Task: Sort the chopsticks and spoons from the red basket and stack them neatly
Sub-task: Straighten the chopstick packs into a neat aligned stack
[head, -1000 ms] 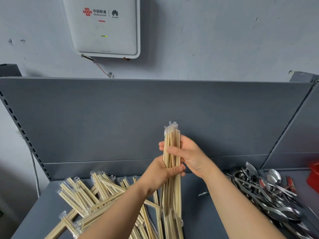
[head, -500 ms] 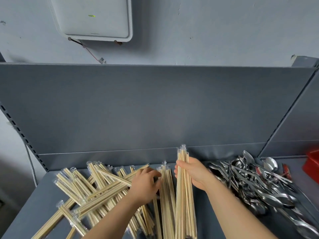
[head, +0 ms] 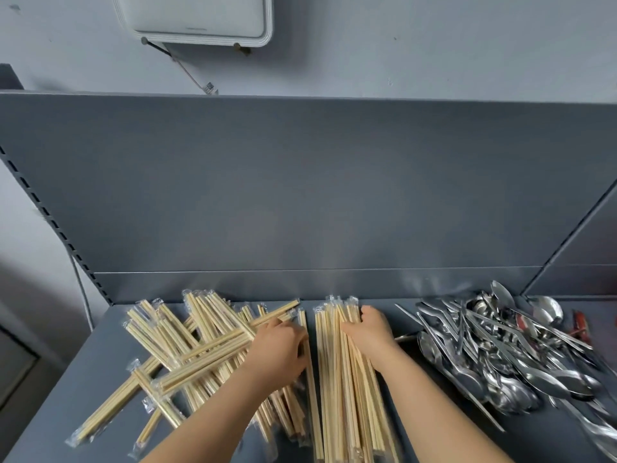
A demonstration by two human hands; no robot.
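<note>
Chopsticks cover the left half of our grey shelf (head: 394,202): a crossed loose heap (head: 187,349) in clear wrappers at left, and a straightened bundle (head: 337,379) lying lengthwise in the middle, just beside it. Spoons (head: 500,349) sit jumbled at right, well apart from the bundle. No red basket shows clearly; only a red scrap at the far right edge.

Step in hand, as we judge it: squaring up the aligned bundle.

- Right hand (head: 369,332) lies on the bundle's far end, fingers curled over the sticks, pressing rather than lifting.
- Left hand (head: 278,349) rests palm-down on the heap's edge, fingers bent over a few sticks; a firm grip we cannot tell.

Next move likely calls for drawing wrapped pairs from the heap, turning them parallel, adding them alongside. Spoons not yet stacked.
</note>
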